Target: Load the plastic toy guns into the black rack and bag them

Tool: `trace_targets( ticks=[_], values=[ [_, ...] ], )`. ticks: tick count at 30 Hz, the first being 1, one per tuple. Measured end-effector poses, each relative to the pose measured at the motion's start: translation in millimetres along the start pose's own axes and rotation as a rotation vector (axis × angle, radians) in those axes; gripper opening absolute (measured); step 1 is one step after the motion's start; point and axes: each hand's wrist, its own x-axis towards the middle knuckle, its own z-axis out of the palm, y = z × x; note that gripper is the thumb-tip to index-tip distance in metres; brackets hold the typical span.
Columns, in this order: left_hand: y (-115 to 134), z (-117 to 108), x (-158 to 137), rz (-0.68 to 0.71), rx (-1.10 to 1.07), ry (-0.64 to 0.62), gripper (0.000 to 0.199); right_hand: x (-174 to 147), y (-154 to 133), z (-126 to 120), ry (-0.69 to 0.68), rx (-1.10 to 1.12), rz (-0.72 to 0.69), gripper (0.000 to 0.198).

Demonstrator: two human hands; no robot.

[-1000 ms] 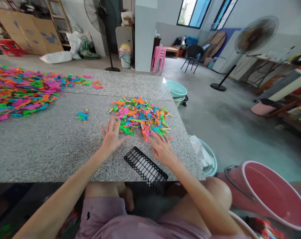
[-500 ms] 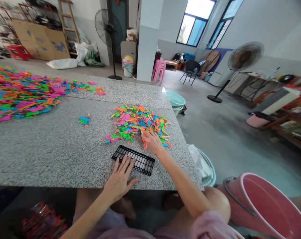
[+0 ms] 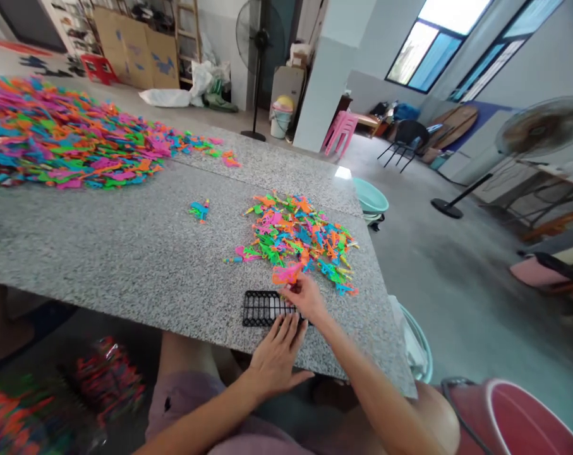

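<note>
Daylight whitens the window (image 3: 438,44), glare spots the table (image 3: 125,246) at its far corner, and shadow lies beneath.

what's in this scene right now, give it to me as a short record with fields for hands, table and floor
left hand: open, fingers spread at the near edge of the black openwork grid tray
right hand: pinching pink-and-orange plastic pieces by the tray's far edge
table: speckled grey stone-look top
beyond the tray: loose pile of small multicoloured plastic pieces
far left: larger multicoloured plastic heap
between heap and pile: small blue-and-green plastic cluster
floor, right: large pink bucket
</note>
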Motion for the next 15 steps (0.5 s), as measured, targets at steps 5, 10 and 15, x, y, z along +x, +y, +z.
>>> trace_targets(
  ticks=[5,10,15],
  values=[
    [-0.7,7.8,-2.4,-0.009,-0.048,-0.027,0.087,-31.1,-14.8,41.9,-0.061,0.388,0.22,0.025],
    [2.0,15.4,-5.1,-0.022,-0.073,0.011,0.082,-52.7,-17.3,70.8,0.025,0.143,0.227,0.014],
    [6.5,21.1,-8.9,-0.09,-0.099,0.063,0.077,-86.0,-15.3,109.7,0.224,-0.334,0.138,0.023]
  ],
)
